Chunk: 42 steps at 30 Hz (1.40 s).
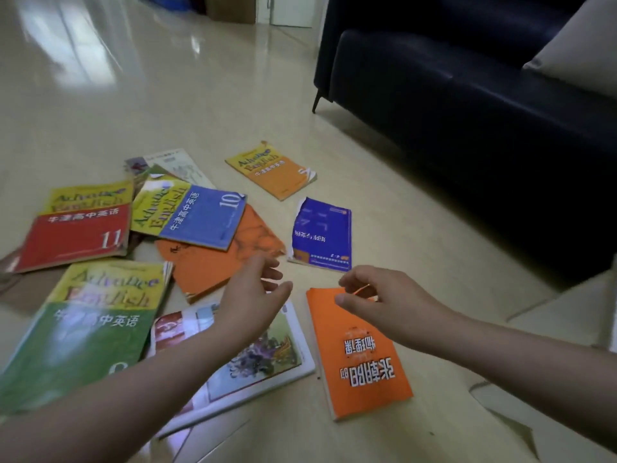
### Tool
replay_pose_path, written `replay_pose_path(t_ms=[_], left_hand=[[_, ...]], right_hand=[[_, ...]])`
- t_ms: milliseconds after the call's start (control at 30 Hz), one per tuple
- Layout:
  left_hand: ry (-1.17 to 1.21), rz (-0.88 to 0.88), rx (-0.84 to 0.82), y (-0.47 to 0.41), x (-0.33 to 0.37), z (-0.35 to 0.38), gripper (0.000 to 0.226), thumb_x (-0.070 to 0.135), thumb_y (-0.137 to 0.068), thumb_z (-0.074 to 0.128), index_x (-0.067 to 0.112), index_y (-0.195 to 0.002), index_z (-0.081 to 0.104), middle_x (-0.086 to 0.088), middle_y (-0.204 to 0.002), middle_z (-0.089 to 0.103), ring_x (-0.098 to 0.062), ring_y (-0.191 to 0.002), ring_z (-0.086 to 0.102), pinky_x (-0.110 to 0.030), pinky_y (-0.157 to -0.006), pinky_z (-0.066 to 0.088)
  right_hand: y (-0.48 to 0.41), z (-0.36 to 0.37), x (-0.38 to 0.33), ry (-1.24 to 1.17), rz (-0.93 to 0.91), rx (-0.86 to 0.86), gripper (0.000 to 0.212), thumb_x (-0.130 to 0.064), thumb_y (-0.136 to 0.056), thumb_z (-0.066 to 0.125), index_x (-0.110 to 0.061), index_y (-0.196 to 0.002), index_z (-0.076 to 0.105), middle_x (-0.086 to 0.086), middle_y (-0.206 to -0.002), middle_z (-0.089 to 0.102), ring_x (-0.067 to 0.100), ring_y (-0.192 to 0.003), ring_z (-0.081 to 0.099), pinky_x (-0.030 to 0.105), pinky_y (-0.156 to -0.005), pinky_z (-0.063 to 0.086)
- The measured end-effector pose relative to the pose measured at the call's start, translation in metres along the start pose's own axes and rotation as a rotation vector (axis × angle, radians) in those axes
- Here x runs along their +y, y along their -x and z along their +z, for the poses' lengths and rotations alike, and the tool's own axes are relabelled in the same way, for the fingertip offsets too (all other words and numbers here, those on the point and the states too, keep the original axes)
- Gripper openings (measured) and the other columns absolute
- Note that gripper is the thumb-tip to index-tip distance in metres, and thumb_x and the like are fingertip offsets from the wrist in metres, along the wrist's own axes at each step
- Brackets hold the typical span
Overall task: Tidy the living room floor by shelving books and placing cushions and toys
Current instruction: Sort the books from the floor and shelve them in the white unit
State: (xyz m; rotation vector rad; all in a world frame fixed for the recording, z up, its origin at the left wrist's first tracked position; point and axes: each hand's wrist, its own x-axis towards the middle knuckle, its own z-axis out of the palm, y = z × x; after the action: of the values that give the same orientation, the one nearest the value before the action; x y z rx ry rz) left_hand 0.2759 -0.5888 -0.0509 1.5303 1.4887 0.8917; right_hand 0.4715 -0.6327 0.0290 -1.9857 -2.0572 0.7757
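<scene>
Several books lie scattered on the tiled floor. An orange book [362,369] with white characters lies nearest, below my right hand [377,299], whose loosely curled fingers hover over its top edge and hold nothing. My left hand [253,295] is open, fingers spread, above a white picture book [267,359] and a plain orange book [213,262]. Between and beyond the hands lies a blue-purple book [322,233]. Further off are an orange-yellow book [272,170], a blue one marked 10 [193,215], a red one marked 11 [75,237] and a green one [83,332].
A dark blue sofa [467,111] stands at the right, with a white cushion [581,51] on its seat. The shiny tiled floor [150,95] stretches to the back, where a cardboard box [230,8] stands near a doorway.
</scene>
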Motion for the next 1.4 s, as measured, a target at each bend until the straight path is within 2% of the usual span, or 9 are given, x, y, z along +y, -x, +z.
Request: replay_pose_path(t_ms=[233,367,467,733,900,1000,1200,1267,1400], left_hand=[[-0.045,-0.091,-0.054,-0.004,-0.032,0.019,0.031,0.028,-0.086,0.065,0.02,-0.113,0.053,0.006,-0.101,0.061,-0.006,-0.085,0.06,-0.025,-0.064,0.048],[-0.109,-0.117,-0.068,0.004,-0.048,0.009,0.027,0.024,-0.084,0.065,0.021,-0.108,0.054,0.006,-0.098,0.062,-0.012,-0.086,0.061,-0.034,-0.074,0.054],[-0.174,-0.127,-0.085,0.014,-0.065,-0.005,0.021,0.023,-0.084,0.065,0.024,-0.101,0.053,0.008,-0.096,0.061,-0.009,-0.083,0.062,-0.031,-0.072,0.053],[-0.344,-0.214,-0.01,0.025,-0.111,-0.056,0.036,0.028,-0.085,0.066,0.017,-0.116,0.053,0.001,-0.11,0.061,-0.016,-0.094,0.058,-0.035,-0.084,0.05],[-0.473,-0.323,0.147,0.021,-0.138,-0.079,0.05,0.027,-0.083,0.069,0.01,-0.126,0.048,-0.01,-0.126,0.051,-0.026,-0.112,0.049,-0.035,-0.091,0.041],[-0.529,-0.377,0.138,0.015,-0.151,-0.086,0.058,0.033,-0.085,0.068,0.008,-0.131,0.044,-0.012,-0.13,0.049,-0.028,-0.117,0.046,-0.036,-0.096,0.039],[-0.649,-0.425,0.174,-0.002,-0.181,-0.093,0.047,0.048,-0.085,0.062,0.009,-0.109,0.05,-0.01,-0.112,0.052,-0.028,-0.103,0.05,-0.04,-0.087,0.045],[-0.707,-0.461,0.168,-0.011,-0.19,-0.097,0.058,0.059,-0.083,0.057,0.009,-0.111,0.05,-0.012,-0.118,0.051,-0.031,-0.109,0.048,-0.045,-0.091,0.045],[-0.79,-0.532,0.14,-0.028,-0.2,-0.097,0.079,0.068,-0.079,0.054,0.009,-0.131,0.041,-0.014,-0.145,0.035,-0.039,-0.133,0.031,-0.053,-0.102,0.039]], right_hand=[[-0.004,0.019,0.004,0.167,-0.018,-0.106,0.038,-0.048,-0.092,0.054,-0.028,-0.123,0.056,-0.011,-0.119,0.06,0.003,-0.102,0.057,0.023,-0.087,0.05],[-0.033,0.04,0.022,0.158,-0.005,-0.088,0.039,-0.045,-0.092,0.056,-0.023,-0.123,0.057,-0.005,-0.119,0.061,0.008,-0.103,0.058,0.029,-0.088,0.052],[-0.051,0.057,0.025,0.189,-0.04,-0.118,0.039,-0.045,-0.093,0.055,-0.023,-0.125,0.056,-0.005,-0.121,0.06,0.009,-0.105,0.057,0.027,-0.087,0.05],[-0.097,0.113,-0.01,0.31,-0.259,-0.296,0.043,-0.043,-0.094,0.053,-0.017,-0.13,0.053,0.002,-0.129,0.055,0.017,-0.115,0.053,0.03,-0.094,0.044],[-0.119,0.137,-0.028,0.285,-0.32,-0.327,0.042,-0.041,-0.095,0.052,-0.015,-0.128,0.052,0.005,-0.126,0.053,0.021,-0.112,0.053,0.035,-0.094,0.045],[-0.128,0.146,-0.029,0.26,-0.337,-0.329,0.042,-0.041,-0.095,0.053,-0.017,-0.129,0.052,0.005,-0.126,0.052,0.02,-0.11,0.054,0.034,-0.093,0.045],[-0.144,0.155,-0.022,0.232,-0.315,-0.323,0.037,-0.041,-0.093,0.054,-0.018,-0.122,0.055,0.002,-0.116,0.054,0.018,-0.103,0.054,0.029,-0.084,0.043],[-0.151,0.156,-0.022,0.221,-0.314,-0.297,0.037,-0.04,-0.094,0.054,-0.017,-0.123,0.055,0.002,-0.116,0.053,0.019,-0.102,0.054,0.03,-0.082,0.042],[-0.169,0.156,-0.024,0.161,-0.287,-0.252,0.04,-0.038,-0.095,0.053,-0.017,-0.129,0.052,0.002,-0.128,0.051,0.019,-0.109,0.055,0.032,-0.09,0.043]])
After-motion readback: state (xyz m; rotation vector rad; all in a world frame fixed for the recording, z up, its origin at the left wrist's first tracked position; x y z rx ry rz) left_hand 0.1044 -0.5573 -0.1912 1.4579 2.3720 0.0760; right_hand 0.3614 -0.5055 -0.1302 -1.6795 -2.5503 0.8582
